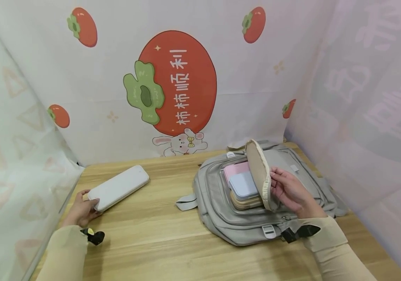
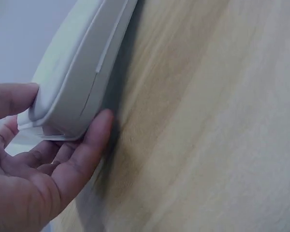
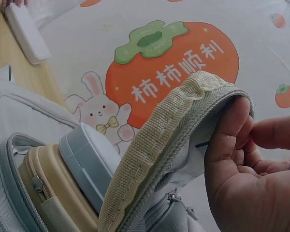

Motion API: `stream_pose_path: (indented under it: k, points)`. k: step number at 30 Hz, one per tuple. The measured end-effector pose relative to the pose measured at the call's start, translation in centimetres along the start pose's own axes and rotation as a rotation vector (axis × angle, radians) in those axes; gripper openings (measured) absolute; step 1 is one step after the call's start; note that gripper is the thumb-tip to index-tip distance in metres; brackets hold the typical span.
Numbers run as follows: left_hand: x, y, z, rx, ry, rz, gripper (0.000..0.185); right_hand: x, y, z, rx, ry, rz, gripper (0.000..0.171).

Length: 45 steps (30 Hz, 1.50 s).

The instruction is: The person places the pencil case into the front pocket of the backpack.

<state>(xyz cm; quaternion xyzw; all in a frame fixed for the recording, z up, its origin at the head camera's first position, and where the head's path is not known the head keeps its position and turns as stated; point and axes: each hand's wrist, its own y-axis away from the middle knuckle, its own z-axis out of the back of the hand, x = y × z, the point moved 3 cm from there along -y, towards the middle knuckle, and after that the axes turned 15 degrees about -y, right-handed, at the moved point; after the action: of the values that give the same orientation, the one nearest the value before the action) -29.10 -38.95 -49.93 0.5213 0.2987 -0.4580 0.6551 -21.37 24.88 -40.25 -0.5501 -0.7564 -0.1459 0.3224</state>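
My left hand (image 1: 80, 208) grips the near end of a long white case (image 1: 120, 188) with rounded corners, at the left of the table. In the left wrist view, the thumb lies on top of the case and the fingers are under its end. At the right, my right hand (image 1: 289, 192) pinches the zippered edge of the pocket flap (image 1: 258, 171) of a grey backpack (image 1: 212, 195) and holds it raised. Inside the open pocket are a tan zippered case (image 3: 63, 179), a light blue box (image 3: 89, 157) and a pink flat item (image 1: 235, 169).
The backpack lies flat on the wooden table (image 1: 158, 242), with a strap loop (image 1: 187, 203) pointing left. White printed sheets (image 1: 109, 78) with persimmon and rabbit pictures stand behind and at both sides of the table.
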Motion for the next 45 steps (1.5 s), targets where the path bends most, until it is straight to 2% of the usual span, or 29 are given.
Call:
stream_pose_path:
  k: [4, 14, 24, 32, 39, 45]
  points:
    - [-0.4, 0.1, -0.1, 0.014, 0.11, 0.005, 0.071, 0.0, 0.1, 0.0, -0.002, -0.002, 0.003, 0.024]
    - [-0.9, 0.2, -0.4, 0.012, 0.176, 0.006, 0.067, 0.0, 0.1, 0.0, -0.007, -0.02, 0.005, 0.023]
    - [-0.5, 0.0, -0.9, 0.024, 0.188, 0.019, 0.067, -0.1, 0.1, 0.1, 0.017, -0.048, 0.0, 0.024]
    - [-1.0, 0.1, -1.3, 0.033, 0.198, -0.008, 0.067, 0.0, 0.0, 0.1, 0.023, -0.051, -0.003, 0.025]
    - [-1.6, 0.2, -1.6, 0.044, 0.249, -0.026, 0.045, 0.1, -0.2, 0.0, 0.035, -0.055, -0.004, 0.023]
    - [-2.1, 0.4, -2.0, 0.068, 0.249, -0.031, 0.059, 0.0, -0.2, 0.2, 0.027, -0.044, -0.008, 0.025]
